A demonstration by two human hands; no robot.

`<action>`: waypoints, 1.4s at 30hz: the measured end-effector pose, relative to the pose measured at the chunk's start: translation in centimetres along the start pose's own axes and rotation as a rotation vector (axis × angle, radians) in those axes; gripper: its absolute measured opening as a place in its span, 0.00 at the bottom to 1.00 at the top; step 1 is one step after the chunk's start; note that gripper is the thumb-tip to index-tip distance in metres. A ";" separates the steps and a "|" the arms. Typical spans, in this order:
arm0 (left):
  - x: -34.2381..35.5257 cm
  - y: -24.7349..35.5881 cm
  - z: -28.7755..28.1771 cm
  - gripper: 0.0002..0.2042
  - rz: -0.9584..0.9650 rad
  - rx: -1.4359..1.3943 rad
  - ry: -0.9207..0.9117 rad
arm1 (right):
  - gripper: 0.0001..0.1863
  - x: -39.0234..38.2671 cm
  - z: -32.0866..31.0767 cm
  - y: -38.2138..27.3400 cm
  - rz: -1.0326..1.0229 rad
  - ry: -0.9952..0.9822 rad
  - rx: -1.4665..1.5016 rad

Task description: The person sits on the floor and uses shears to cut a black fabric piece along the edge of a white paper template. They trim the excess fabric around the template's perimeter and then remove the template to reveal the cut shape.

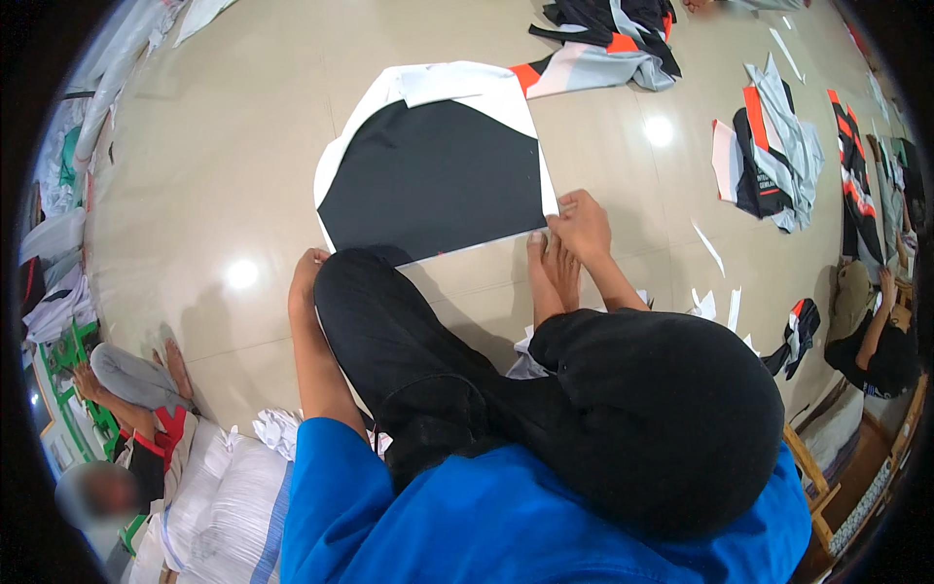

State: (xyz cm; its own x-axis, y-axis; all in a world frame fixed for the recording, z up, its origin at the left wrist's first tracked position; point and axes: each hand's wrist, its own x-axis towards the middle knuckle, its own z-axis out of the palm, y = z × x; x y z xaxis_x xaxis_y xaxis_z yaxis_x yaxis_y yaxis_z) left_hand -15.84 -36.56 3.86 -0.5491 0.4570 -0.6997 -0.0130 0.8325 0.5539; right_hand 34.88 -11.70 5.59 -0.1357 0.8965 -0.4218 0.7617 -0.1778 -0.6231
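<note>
We sit on the tiled floor (214, 146) with one black fabric panel (433, 180) lying flat on one white backing sheet (428, 83) directly ahead of our knees. The step in hand appears to be separation of the panel from the sheet at its near right corner. Our right hand (581, 224) rests on that corner, just above our bare foot (553, 273); its grip is closed on the edge of the white sheet. Our left hand (307, 277) lies at the near left edge, partly hidden by our black-trousered knee (389, 331); we cannot tell whether its grip is clenched or released. The next move likely calls for a steady pull along the right edge while the left side remains pinned. Count: four heaps of black, grey and orange garments (603, 44) lie beyond and to the right, several white paper strips (710, 248) are scattered nearby, and two other people sit at the margins.
</note>
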 end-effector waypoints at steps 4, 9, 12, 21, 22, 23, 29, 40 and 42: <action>-0.6 1.8 1.1 0.09 -0.009 -0.089 -0.075 | 0.26 1.6 -0.7 1.8 0.054 -0.037 -0.004; -0.9 1.9 0.0 0.14 0.107 0.271 0.179 | 0.26 2.2 -1.6 -2.3 -0.051 -0.030 -0.189; 0.3 5.9 1.1 0.17 0.315 0.332 0.403 | 0.24 5.4 -1.8 -4.7 -0.366 0.051 -0.183; 11.0 19.8 6.9 0.19 0.740 0.345 0.412 | 0.29 18.5 4.7 -20.4 -1.059 -0.012 -0.339; 11.4 21.0 8.5 0.19 0.762 0.404 0.427 | 0.30 19.9 5.4 -21.0 -1.106 0.002 -0.398; 11.5 22.5 10.0 0.18 0.786 0.462 0.438 | 0.29 21.2 5.7 -21.1 -1.084 -0.020 -0.425; 14.1 25.0 9.7 0.16 0.862 0.598 0.259 | 0.16 25.9 6.0 -23.1 -0.850 -0.257 -0.219; 16.4 29.1 7.3 0.12 0.731 0.375 0.424 | 0.15 37.1 3.9 -24.3 -0.756 0.169 -0.223; 17.2 29.5 7.2 0.12 0.798 0.397 0.492 | 0.15 38.3 4.4 -23.5 -0.739 0.362 -0.115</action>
State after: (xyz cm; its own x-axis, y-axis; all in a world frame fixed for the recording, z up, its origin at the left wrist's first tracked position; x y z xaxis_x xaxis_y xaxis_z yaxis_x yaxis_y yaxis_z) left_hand -19.63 -1.90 4.92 -0.5602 0.8194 0.1211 0.7365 0.4258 0.5256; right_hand 8.99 25.07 1.18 -0.4295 0.8446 0.3196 0.6191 0.5330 -0.5767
